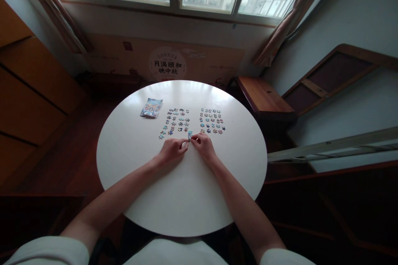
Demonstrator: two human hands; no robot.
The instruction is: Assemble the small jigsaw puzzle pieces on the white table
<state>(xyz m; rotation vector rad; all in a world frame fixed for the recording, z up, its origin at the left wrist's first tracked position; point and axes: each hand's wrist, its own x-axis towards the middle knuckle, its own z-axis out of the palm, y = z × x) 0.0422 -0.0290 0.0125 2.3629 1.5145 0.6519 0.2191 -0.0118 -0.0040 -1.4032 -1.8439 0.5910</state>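
On the round white table [186, 198] my left hand [173, 148] and my right hand [202, 145] meet near the middle. Between their fingertips lies a narrow joined strip of jigsaw puzzle pieces [190, 134], bluish at its far end. The fingers of both hands are pinched at its near end, one hand on each side. Beyond my left hand, loose puzzle pieces [174, 118] lie spaced out in rows. A second group of loose pieces [212, 121] is spread beyond my right hand. What exactly sits under the fingertips is partly hidden.
A colourful printed packet [151, 108] lies on the table's far left. A wooden bench [264, 96] stands behind the table to the right. A large cardboard panel [124, 56] with printed characters leans below the window. Orange-brown cabinets [34, 87] line the left side.
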